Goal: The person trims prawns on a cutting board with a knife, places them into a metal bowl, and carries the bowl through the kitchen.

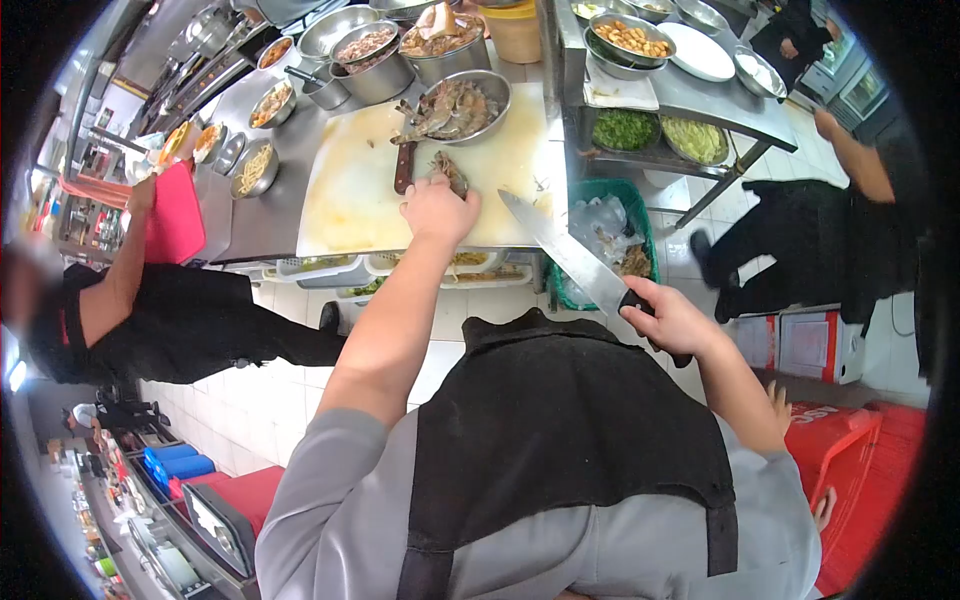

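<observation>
My left hand (440, 208) is closed over a raw prawn (452, 176) and holds it against the white cutting board (345, 200). In my right hand (668, 312) is the black handle of a large kitchen knife (575, 258). Its broad blade slants up and left, with the tip over the board's front right, apart from the prawn. A brown wooden handle (404, 167) lies on the board just left of my left hand; what it belongs to is hidden. Behind that hand stands a metal bowl (497, 90) heaped with raw prawns (455, 108).
A green basket (645, 215) lined with plastic stands below the board's right side. Metal pots and bowls (380, 80) crowd the back. One person holds a pink board (175, 215) at left; another person (800, 230) is at right. Red crates (830, 450) stand behind me.
</observation>
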Demonstrator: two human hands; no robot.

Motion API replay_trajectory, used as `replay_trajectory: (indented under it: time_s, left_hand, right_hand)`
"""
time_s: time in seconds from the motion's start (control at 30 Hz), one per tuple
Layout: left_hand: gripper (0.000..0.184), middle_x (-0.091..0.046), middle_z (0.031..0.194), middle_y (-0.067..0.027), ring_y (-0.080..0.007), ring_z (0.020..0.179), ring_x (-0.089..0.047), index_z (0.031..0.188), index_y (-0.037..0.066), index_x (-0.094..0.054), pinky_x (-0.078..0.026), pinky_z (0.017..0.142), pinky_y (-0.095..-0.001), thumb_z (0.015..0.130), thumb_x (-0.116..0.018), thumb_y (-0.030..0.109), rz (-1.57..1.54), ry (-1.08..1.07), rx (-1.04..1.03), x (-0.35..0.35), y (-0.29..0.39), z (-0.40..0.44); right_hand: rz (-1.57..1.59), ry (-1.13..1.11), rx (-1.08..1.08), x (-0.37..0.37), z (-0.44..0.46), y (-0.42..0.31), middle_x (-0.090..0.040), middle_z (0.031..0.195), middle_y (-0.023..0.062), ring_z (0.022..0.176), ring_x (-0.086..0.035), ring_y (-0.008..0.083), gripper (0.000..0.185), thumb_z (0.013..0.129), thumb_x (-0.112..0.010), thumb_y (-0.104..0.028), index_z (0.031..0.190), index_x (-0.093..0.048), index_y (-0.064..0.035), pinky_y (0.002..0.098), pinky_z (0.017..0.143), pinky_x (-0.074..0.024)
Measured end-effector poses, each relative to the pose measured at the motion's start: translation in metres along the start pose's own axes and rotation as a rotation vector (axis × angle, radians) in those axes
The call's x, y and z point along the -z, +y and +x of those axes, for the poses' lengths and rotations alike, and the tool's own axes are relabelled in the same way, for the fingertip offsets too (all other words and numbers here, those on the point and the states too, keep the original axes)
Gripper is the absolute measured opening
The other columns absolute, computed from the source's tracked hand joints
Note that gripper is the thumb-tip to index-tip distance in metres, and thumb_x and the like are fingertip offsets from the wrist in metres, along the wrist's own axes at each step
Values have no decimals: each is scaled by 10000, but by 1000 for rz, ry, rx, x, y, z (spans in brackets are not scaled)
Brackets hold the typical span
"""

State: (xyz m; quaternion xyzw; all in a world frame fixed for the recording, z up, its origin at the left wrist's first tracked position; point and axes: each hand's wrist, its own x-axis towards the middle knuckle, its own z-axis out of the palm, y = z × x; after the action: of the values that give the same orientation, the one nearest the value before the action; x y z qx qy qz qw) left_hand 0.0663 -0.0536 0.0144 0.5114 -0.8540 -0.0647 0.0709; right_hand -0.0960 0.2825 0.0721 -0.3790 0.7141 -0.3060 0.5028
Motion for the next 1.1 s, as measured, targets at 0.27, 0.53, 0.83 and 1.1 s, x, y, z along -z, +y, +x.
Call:
replay_trajectory:
  time_s: [0.27,0.53,0.83,1.1]
  left_hand:
    - [456,-672,1144,-152,-343,1139,-604,1137,105,-737,-484,978,-485,792,-735,403,0,-53,-234,15,-18,-7]
    - [374,-673,1075,-142,-334,1090,-624,1088,84,-752,-500,957,-446,811,-756,335,-88,-29,-332,1,-31,4]
    - [395,-679,1020,-189,-368,1006,-649,1131,33,-739,-520,906,-433,834,-739,293,-111,-45,-389,6,-31,6]
    - [395,-674,1049,-193,-368,1038,-638,1150,33,-734,-511,922,-428,846,-733,285,-130,-41,-426,6,-34,8]
  right_hand:
    - [-78,-8,167,-5,17,5,-615,908,56,750,-564,142,435,977,-624,-158,1395,-532,-85,312,667,-472]
    - [-69,-38,107,-1,27,-3,-593,794,8,583,-533,96,470,980,-621,-180,1430,-508,-102,291,533,-462]
    - [-82,-51,104,3,31,-8,-608,780,17,561,-532,106,466,985,-612,-185,1432,-504,-113,295,539,-461]
    - [-121,-79,54,8,30,-17,-600,756,21,545,-530,116,479,996,-605,-190,1457,-484,-136,302,533,-463]
